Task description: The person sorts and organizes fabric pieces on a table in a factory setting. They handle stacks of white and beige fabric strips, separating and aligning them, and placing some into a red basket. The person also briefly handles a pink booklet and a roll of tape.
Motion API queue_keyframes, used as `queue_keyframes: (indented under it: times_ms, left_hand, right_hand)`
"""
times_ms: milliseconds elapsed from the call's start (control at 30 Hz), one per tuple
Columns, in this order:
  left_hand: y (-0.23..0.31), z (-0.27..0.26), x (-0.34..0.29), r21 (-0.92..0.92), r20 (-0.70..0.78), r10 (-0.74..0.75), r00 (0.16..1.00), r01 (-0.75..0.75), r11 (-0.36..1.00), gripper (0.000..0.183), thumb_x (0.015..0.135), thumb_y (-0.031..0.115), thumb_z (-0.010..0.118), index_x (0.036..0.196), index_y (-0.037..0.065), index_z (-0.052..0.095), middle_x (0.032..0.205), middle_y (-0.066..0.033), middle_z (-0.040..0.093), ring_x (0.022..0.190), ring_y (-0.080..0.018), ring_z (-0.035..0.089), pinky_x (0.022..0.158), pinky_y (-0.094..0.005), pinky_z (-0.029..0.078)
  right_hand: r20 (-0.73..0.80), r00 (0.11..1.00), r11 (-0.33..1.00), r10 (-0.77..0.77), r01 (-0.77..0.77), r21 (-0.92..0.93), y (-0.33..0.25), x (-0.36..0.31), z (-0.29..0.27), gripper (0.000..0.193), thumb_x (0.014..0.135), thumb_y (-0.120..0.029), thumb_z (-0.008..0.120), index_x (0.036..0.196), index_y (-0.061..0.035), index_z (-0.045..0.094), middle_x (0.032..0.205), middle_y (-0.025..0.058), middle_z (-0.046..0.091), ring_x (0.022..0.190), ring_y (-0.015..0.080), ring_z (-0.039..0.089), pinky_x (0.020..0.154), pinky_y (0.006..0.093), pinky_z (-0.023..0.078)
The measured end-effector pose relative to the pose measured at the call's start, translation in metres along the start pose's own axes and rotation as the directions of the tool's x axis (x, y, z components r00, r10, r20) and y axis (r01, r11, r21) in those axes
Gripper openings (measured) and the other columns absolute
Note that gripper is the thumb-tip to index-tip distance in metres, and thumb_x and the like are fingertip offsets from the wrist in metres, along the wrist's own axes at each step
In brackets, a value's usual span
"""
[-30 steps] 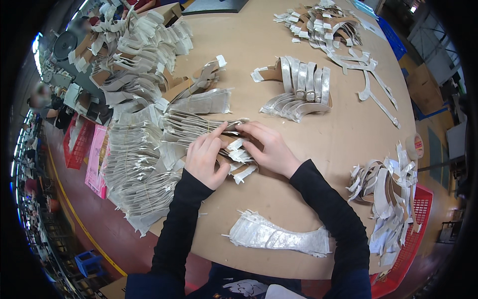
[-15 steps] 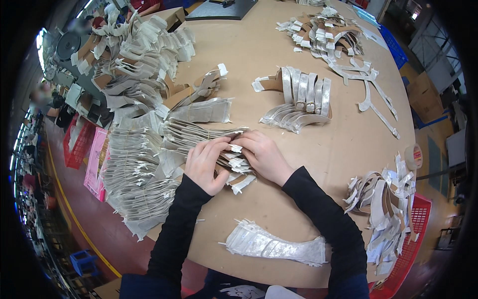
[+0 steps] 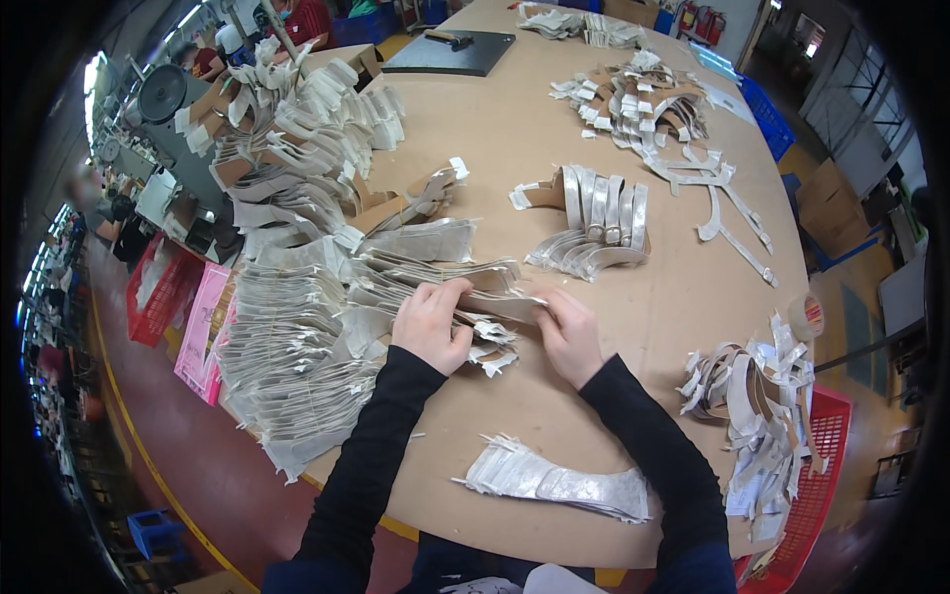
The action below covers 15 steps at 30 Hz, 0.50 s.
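Between my hands stretches a flat grey shoe-upper piece [image 3: 505, 307], part of a loose stack lying on the papered table. Its right end is pinched by thumb and finger of my right hand [image 3: 572, 335]. My left hand [image 3: 431, 325] is closed over the stack's front edge, its fingertips at the left end of that piece; how many layers it holds is hidden. Just below sit brown-lined pieces with white tabs [image 3: 495, 342]. A large pile of bundled grey pieces [image 3: 297, 346] touches the stack on the left. Nearer me lies a small fan of silvery pieces [image 3: 559, 480].
Buckled silver straps [image 3: 599, 213] lie beyond my right hand. More strap bundles [image 3: 633, 99] stand at the far right. A tape roll [image 3: 807, 317], a strap heap [image 3: 757, 396] and a red basket [image 3: 826, 436] line the right edge. A hammer [image 3: 447, 38] rests on a black board [image 3: 450, 57].
My right hand has moved right, away from my left, drawing out the end of one grey piece. The whole view has shifted slightly, showing more of the table's far end.
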<state>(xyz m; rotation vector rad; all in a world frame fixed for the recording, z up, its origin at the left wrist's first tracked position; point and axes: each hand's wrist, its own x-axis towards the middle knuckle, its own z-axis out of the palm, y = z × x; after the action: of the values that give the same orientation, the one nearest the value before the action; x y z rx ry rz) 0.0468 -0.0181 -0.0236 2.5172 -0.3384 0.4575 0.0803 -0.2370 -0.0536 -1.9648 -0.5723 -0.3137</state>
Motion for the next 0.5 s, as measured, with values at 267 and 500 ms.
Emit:
queue_keyframes:
  times_ms: [267, 500]
  left_hand:
    - [-0.005, 0.004, -0.001, 0.022, -0.047, 0.042, 0.998, -0.041, 0.999, 0.041, 0.069, 0.009, 0.058, 0.11, 0.007, 0.058, 0.103, -0.0095, 0.065, 0.097, -0.0309, 0.057, 0.086, -0.0426, 0.046]
    - [-0.024, 0.013, 0.001, -0.037, -0.078, 0.131, 0.988, -0.134, 0.99, 0.041, 0.07, 0.006, 0.058, 0.111, 0.005, 0.06, 0.107, -0.012, 0.064, 0.102, -0.0333, 0.057, 0.09, -0.0436, 0.046]
  right_hand:
    - [-0.044, 0.951, 0.951, 0.305, -0.301, 0.073, -0.02, -0.065, -0.044, 0.008, 0.092, 0.001, 0.057, 0.092, 0.0059, 0.063, 0.078, 0.0111, 0.065, 0.069, 0.0179, 0.069, 0.06, 0.0272, 0.052]
    - [0.086, 0.747, 0.6, 0.659, -0.592, 0.539, -0.034, -0.129, -0.111, 0.026, 0.101, -0.01, 0.05, 0.111, 0.0115, 0.06, 0.098, 0.0157, 0.07, 0.076, 0.0177, 0.071, 0.065, 0.0248, 0.059]
